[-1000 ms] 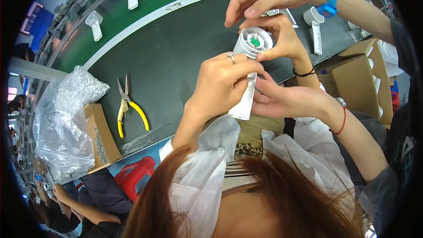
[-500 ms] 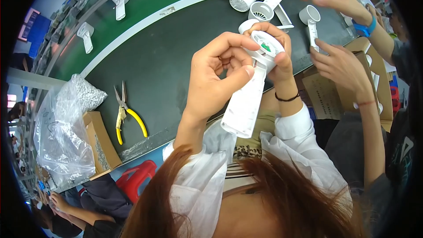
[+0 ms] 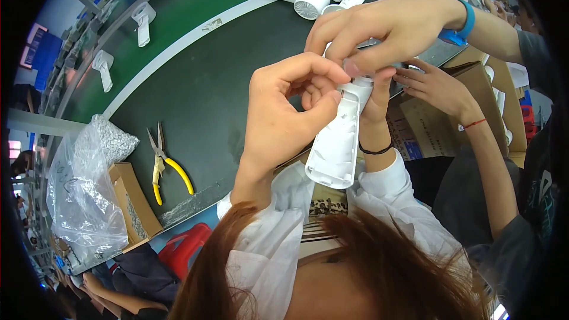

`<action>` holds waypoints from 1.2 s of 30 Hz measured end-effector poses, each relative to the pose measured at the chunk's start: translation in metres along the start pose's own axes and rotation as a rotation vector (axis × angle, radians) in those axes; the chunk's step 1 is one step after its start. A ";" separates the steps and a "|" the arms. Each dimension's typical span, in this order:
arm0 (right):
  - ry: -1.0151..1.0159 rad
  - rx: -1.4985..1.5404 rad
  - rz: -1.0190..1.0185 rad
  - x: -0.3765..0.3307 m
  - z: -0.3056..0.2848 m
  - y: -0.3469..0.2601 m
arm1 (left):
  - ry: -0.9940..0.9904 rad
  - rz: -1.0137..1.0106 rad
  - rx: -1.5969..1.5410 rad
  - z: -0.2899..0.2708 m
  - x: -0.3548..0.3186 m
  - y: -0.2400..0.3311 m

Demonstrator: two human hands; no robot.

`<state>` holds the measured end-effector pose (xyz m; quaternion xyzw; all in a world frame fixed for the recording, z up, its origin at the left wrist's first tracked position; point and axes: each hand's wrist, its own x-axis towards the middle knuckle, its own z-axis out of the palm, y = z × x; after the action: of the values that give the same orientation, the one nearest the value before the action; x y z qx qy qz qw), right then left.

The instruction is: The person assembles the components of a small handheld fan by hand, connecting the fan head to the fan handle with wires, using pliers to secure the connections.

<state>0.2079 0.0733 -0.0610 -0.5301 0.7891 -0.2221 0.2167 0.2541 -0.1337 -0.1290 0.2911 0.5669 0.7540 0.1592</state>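
A white plastic handheld-fan housing (image 3: 335,151) is tilted in front of me, the hollow inside of its handle facing up. My right hand (image 3: 376,106) grips it from behind at the neck, the thumb showing on the right side. My left hand (image 3: 281,109) is closed in a pinch at the left side of the neck; whatever lies between the fingertips is too small to make out. A co-worker's hand (image 3: 391,26) with a blue wristband reaches across from the right and covers the round head of the housing.
White fan parts (image 3: 311,3) lie at the back of the dark bench. Yellow-handled pliers (image 3: 169,163) rest to the left, near a clear plastic bag (image 3: 83,189) and a cardboard box (image 3: 135,201). The co-worker's other hand (image 3: 441,92) is beside an open carton (image 3: 474,98) at the right.
The co-worker's wristbanded hand has come left and down, over the housing's head. My hands keep their hold, and the housing has turned slightly more upright. The view has shifted slightly.
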 end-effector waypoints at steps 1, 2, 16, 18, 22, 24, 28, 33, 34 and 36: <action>0.001 0.003 -0.001 0.001 -0.005 -0.006 | -0.024 -0.038 0.015 -0.002 0.001 0.000; -0.043 0.097 0.070 0.006 -0.008 -0.011 | -0.019 -0.044 0.019 -0.004 0.000 -0.001; -0.030 0.304 0.290 0.006 0.014 -0.022 | -0.076 0.002 -0.078 0.003 0.003 -0.006; -0.103 0.365 0.375 0.011 0.014 -0.018 | -0.031 -0.035 -0.059 0.003 0.000 -0.004; -0.049 0.361 0.254 0.021 0.015 -0.023 | -0.069 -0.039 -0.017 0.001 0.000 -0.013; -0.159 0.316 0.415 0.010 0.015 -0.024 | -0.096 0.020 0.029 0.002 0.001 -0.012; -0.174 0.315 0.484 0.025 -0.004 -0.055 | -0.136 0.083 0.096 0.002 0.002 -0.012; -0.166 0.325 0.510 0.019 -0.003 -0.055 | -0.178 0.072 0.087 0.006 0.003 -0.015; -0.179 0.330 0.470 0.027 -0.002 -0.049 | -0.150 0.051 0.129 0.000 -0.003 -0.012; -0.209 0.345 0.384 0.044 0.001 -0.033 | -0.019 -0.039 0.199 -0.008 -0.014 -0.001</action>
<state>0.2174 0.0206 -0.0471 -0.3461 0.7991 -0.2523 0.4219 0.2600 -0.1472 -0.1350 0.3016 0.6430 0.6880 0.1492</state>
